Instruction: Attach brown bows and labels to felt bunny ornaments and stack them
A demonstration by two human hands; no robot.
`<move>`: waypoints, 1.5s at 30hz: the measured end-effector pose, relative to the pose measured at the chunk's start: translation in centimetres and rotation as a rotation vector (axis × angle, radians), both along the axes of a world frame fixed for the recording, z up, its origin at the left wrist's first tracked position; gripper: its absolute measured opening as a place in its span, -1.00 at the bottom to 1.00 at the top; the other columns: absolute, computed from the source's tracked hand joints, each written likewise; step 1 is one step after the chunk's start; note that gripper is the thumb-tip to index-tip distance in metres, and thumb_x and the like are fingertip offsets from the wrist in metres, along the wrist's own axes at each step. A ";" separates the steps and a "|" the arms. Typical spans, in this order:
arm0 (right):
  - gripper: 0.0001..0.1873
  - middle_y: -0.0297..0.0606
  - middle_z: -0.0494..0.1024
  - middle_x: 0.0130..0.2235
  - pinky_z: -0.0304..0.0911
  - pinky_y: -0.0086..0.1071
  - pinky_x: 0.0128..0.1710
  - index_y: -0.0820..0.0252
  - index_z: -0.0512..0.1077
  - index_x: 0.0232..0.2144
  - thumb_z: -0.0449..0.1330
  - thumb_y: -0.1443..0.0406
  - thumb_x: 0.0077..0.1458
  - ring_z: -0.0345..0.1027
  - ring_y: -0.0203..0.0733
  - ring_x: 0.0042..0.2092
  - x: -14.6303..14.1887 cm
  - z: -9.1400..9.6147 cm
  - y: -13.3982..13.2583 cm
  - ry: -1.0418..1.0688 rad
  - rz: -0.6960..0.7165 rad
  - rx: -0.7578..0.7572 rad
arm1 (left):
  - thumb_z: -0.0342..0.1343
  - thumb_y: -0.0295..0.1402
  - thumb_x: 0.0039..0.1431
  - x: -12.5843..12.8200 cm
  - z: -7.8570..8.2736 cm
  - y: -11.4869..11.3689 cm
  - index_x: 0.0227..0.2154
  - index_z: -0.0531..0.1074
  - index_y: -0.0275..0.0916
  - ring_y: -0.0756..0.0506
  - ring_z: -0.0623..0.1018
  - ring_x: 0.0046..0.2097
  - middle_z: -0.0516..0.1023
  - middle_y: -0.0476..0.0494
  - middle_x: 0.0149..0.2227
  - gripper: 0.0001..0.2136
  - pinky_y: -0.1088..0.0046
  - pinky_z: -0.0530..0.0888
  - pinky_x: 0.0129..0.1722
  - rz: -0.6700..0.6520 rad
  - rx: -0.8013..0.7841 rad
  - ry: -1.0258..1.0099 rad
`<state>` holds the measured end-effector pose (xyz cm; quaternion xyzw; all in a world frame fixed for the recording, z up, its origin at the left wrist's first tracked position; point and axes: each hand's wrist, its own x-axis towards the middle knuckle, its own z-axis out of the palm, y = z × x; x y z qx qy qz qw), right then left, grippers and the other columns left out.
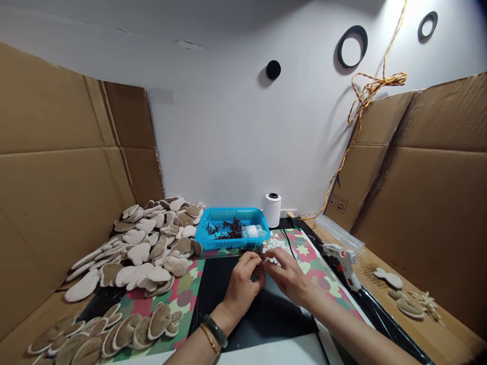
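Observation:
My left hand point(243, 281) and my right hand point(289, 274) meet above a black mat point(274, 317), fingertips pinched together and almost touching. Whatever sits between the fingers is too small and hidden to make out. A fine pale strand shows just above the left fingertips. Behind the hands stands a blue plastic basket point(200, 236) with dark brown twisted bits point(228, 229) and a clear tub point(252, 231) inside. Small white pieces point(277, 245) lie just behind my right hand. A white thread cone point(273, 210) stands upright beside the basket.
To the left lies a large heap of beige fabric shapes point(139, 253), with a row of brown-faced ones point(127, 332) in front. At the right are a glue gun point(345, 263), several loose pieces point(409, 306) and an orange cord point(346, 157). Cardboard walls point(437, 203) flank both sides.

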<state>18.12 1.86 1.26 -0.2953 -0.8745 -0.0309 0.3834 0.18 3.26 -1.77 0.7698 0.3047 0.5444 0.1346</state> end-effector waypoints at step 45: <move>-0.51 -0.28 0.49 -0.52 0.19 -0.44 -0.50 0.23 0.49 -0.44 0.01 0.07 0.38 0.28 -0.26 -0.51 -0.5 -3.6 3.9 0.215 0.050 -0.706 | 0.21 -0.40 0.06 -0.1 -0.4 0.8 -0.42 0.53 -0.25 -0.10 0.57 -0.28 0.53 -0.12 -0.33 -0.96 0.43 0.52 -0.27 -0.012 -0.360 -0.344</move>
